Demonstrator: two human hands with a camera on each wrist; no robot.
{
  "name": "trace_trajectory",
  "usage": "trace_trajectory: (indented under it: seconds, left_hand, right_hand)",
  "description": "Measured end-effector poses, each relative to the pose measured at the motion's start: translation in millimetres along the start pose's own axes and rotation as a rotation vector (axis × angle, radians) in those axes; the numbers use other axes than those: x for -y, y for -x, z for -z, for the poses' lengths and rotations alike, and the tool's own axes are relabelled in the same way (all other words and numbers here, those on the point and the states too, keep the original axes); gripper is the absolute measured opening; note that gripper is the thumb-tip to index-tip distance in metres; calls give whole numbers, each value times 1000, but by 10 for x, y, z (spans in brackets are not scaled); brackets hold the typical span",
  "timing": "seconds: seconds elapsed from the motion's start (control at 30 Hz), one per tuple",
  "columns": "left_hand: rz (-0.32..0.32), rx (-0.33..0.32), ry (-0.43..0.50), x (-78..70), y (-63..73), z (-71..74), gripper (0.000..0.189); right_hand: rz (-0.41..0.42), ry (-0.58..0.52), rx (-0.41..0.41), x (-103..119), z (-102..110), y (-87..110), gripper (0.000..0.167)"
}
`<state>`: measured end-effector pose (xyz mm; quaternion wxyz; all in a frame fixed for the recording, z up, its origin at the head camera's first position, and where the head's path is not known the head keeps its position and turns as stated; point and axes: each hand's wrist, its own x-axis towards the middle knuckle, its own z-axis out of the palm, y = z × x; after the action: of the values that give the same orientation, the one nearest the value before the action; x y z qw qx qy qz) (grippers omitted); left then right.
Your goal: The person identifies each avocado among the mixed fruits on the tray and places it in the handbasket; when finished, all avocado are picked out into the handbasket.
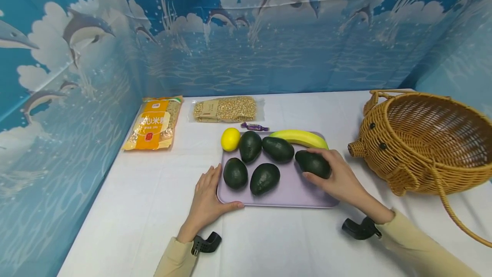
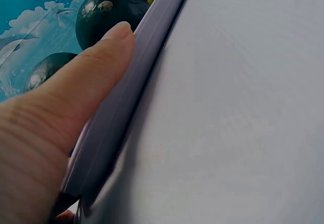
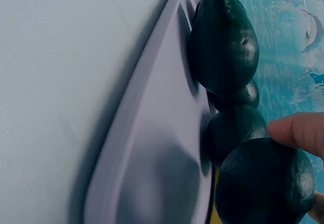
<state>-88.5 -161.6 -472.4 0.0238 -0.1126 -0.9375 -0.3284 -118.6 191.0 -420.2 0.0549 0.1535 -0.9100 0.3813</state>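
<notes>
My right hand (image 1: 340, 178) grips a dark green avocado (image 1: 313, 163) between thumb and fingers, over the right part of a pale purple tray (image 1: 296, 193). In the right wrist view, the held avocado (image 3: 263, 183) shows large at the bottom. At the tray's front left corner, my left hand (image 1: 207, 202) rests with straight fingers along the left side and the thumb (image 2: 101, 57) on the front rim. Several other avocados (image 1: 265, 179) lie on the tray. A yellow lemon (image 1: 230, 139) sits at its back left corner, a banana (image 1: 300, 138) along its back edge.
Behind the tray lie a purple-wrapped candy (image 1: 255, 127) and a clear bag of pale grains (image 1: 226, 109). An orange-labelled food packet (image 1: 155, 123) lies at back left. A pig-shaped wicker basket (image 1: 415, 157) stands at right, its rope handle hanging down. A dolphin-print curtain (image 1: 246, 63) closes the back.
</notes>
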Motion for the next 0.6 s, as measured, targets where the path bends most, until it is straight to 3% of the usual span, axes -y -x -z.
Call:
trace_trajectory:
  seconds: [0.43,0.6]
  left_hand:
    - [5,2,2,-2,0,1,120]
    - [6,2,5,-9,-1,7,121]
  right_hand:
    - [107,9,-134,147,247,-56,61]
    - [113,24,-156,249,396,-87,63]
